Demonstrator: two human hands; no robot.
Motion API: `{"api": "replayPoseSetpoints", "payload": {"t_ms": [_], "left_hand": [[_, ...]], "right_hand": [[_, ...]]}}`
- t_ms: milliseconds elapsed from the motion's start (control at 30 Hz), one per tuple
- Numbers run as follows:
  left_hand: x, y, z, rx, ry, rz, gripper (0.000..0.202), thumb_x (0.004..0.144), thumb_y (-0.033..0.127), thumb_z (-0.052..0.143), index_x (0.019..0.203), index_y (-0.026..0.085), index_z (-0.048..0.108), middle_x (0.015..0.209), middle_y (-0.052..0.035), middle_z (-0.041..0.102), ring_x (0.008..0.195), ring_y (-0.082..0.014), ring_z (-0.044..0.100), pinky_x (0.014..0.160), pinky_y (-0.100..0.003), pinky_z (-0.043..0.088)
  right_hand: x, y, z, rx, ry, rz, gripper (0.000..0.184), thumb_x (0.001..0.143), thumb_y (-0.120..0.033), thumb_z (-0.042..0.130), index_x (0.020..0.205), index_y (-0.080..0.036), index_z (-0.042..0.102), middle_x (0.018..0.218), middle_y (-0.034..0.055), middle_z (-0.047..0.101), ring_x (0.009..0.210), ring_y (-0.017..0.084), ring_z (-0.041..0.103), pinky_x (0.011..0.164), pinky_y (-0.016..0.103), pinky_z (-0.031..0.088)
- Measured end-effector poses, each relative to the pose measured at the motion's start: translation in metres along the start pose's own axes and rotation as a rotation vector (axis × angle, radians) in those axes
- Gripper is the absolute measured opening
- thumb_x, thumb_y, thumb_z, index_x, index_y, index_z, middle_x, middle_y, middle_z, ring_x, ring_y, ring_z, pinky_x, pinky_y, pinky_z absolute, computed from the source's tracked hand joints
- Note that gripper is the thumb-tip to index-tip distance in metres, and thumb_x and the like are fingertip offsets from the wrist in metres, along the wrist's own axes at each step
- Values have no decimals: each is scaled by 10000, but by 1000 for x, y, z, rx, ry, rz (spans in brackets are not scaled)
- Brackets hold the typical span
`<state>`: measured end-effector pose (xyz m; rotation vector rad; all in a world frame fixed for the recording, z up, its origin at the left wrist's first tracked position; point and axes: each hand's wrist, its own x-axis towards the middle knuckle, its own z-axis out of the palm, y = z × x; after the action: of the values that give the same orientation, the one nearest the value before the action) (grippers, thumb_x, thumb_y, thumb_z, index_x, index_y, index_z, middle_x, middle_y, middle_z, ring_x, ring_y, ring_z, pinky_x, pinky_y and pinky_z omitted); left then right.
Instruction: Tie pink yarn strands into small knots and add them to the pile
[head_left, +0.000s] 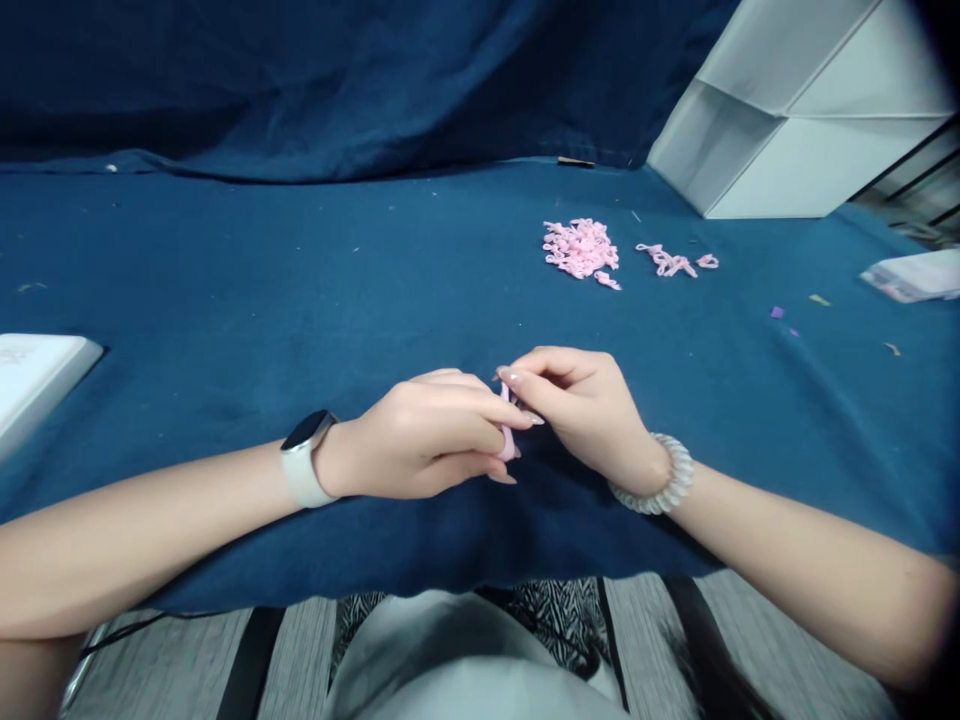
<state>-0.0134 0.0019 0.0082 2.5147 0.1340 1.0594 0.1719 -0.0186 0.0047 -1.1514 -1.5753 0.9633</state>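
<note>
Near the front of the blue-covered table, my left hand [435, 435] is closed on a small pink looped piece [507, 440], which is partly hidden by the fingers. My right hand [585, 400] pinches at the upper end of the same piece, thumb against forefinger, almost touching the left fingertips. Further back lies a pile of pink loops [581, 248], knotted or twisted like small bows. To its right is a smaller group of pink loops [667, 262], with a single one set slightly apart.
A white box with compartments [765, 110] stands at the back right. At the right edge is a clear-and-white packet [915, 276]; at the left edge, a white flat box [37, 375]. Purple scraps [778, 312] lie on the blue cloth [300, 290].
</note>
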Motion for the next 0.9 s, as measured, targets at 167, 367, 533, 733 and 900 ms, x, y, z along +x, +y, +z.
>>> {"api": "replayPoseSetpoints", "payload": {"t_ms": [167, 367, 533, 733, 900], "left_hand": [[-1, 3, 6, -121, 266, -223, 174, 732, 53, 703, 888, 121, 667, 855, -91, 716, 809, -150, 684, 752, -237, 558], [1, 6, 12, 73, 396, -322, 219, 740, -14, 656, 884, 141, 710, 897, -44, 727, 837, -105, 683, 799, -172, 536], [1, 8, 7, 105, 295, -140, 254, 726, -33, 665, 915, 134, 695, 895, -43, 726, 809, -106, 682, 764, -182, 538], [5, 8, -1, 134, 223, -114, 166, 727, 2, 687, 838, 125, 675, 767, -41, 720, 710, -118, 677, 664, -213, 499], [4, 8, 6, 24, 239, -151, 159, 747, 22, 679, 847, 145, 679, 759, -28, 723, 723, -119, 677, 702, -225, 513]], "right_hand": [[2, 3, 1, 59, -31, 78, 176, 769, -228, 629, 634, -119, 662, 589, 9, 623, 552, 67, 520, 533, 169, 424], [1, 7, 2, 138, -76, 138, 149, 764, -178, 592, 635, -125, 646, 530, -16, 563, 512, 60, 483, 505, 175, 392], [0, 3, 2, 176, -147, 170, 160, 745, -160, 605, 589, -126, 620, 535, -14, 556, 524, 63, 478, 525, 181, 394], [0, 0, 2, 161, -219, 198, 186, 747, -194, 621, 574, -128, 606, 551, -10, 557, 533, 62, 458, 525, 184, 367], [0, 2, 2, 151, -211, 189, 199, 758, -189, 600, 567, -133, 589, 573, -4, 566, 567, 76, 481, 555, 200, 386]]}}
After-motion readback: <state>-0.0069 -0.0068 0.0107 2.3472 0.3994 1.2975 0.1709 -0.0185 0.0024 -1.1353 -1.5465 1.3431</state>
